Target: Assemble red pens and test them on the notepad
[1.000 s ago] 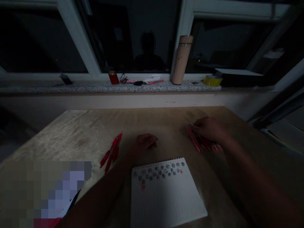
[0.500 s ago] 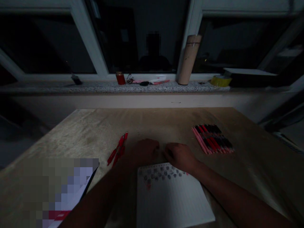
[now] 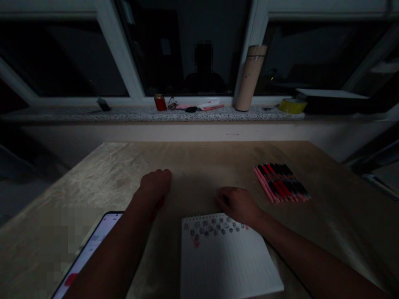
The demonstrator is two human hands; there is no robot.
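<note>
My left hand (image 3: 155,185) is closed, its fingers curled down over the red pens (image 3: 160,203). Only a bit of red shows below the fingers; the hand and forearm cover the rest, so how many pens it grips is hidden. My right hand (image 3: 239,203) rests loosely closed at the top edge of a spiral notepad (image 3: 227,261), with nothing visible in its fingers. Rows of small dark scribbled marks and a few red ones run along the top of the lined page. To the right of that hand lies a neat row of red, pink and black pens (image 3: 280,182).
A phone (image 3: 93,245) with a lit screen lies partly under my left forearm. Along the granite windowsill (image 3: 124,114) stand a small red jar (image 3: 160,102), a tall beige cylinder (image 3: 251,79), a yellow tape roll (image 3: 292,106) and a dark box (image 3: 333,101).
My left hand has moved left, from near my right hand to the red pens, and now covers them. The phone's far end shows more clearly. My right hand has stayed in place.
</note>
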